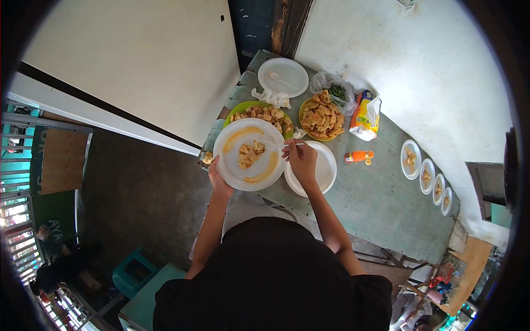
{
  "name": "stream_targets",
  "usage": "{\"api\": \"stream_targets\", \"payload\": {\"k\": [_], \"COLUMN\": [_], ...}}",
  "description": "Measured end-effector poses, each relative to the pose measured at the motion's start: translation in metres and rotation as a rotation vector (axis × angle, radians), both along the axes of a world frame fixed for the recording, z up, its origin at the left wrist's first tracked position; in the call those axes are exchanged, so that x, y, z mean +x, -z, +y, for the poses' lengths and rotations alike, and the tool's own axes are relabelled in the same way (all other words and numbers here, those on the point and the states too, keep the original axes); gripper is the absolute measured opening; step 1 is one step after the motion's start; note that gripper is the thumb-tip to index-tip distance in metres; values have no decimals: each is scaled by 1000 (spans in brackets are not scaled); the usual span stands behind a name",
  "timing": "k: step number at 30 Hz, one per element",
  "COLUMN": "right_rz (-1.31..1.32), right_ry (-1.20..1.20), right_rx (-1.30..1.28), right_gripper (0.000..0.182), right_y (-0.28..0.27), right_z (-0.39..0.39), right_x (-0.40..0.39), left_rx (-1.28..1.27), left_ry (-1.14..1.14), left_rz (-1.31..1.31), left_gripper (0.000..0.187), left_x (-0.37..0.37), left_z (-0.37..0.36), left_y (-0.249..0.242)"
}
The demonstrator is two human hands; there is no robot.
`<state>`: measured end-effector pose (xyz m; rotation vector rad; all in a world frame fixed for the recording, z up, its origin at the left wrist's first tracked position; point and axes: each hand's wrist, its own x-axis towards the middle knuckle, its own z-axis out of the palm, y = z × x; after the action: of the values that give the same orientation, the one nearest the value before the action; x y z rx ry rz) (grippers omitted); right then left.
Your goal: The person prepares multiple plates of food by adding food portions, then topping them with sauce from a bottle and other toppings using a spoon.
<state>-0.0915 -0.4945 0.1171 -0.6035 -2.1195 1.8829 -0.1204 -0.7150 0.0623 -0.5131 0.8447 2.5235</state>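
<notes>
My left hand point(220, 179) grips the lower left rim of a white plate point(227, 170), held up over the table's near edge. Pieces of fried food point(251, 154) are heaped in the middle of this plate, with orange-yellow sauce streaks on either side. Between the fingers of my right hand point(301, 160) is a white plastic spoon point(271, 143), its far end over the plate. Below that hand a stack of white plates point(327, 172) rests on the table. The held plate partly hides a green plate point(288, 131) of cut fried pieces.
On the table point(381, 204) stand a plate of golden fritters point(322, 117), a bag of greens point(335, 91), a tissue pack point(365, 117) and an orange sauce bottle point(359, 156). A white plate point(266, 69) with a spoon lies behind. Several served plates point(410, 172) line the right side.
</notes>
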Motion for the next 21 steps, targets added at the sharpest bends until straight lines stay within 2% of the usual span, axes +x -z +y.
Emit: {"api": "stream_targets", "payload": {"k": [7,17,20,21], "right_rz": [107,95,240,224], "right_ry": [-5,-64,32,137], "right_rx": [246,216,261,170], "right_gripper": [20,13,15,16], "right_y": [-14,-10,2,2], "right_z": [5,1,16,22], "right_x": [-2,4,3,1], "left_rx": [24,34,-6,-7], "left_ry": [5,-7,-24,-27], "left_rz": [15,24,23,24], "left_gripper": [57,57,56,56], "left_x": [1,4,5,5], "left_z": [-1,2,1,-1], "left_y": [0,3,-9,-9]}}
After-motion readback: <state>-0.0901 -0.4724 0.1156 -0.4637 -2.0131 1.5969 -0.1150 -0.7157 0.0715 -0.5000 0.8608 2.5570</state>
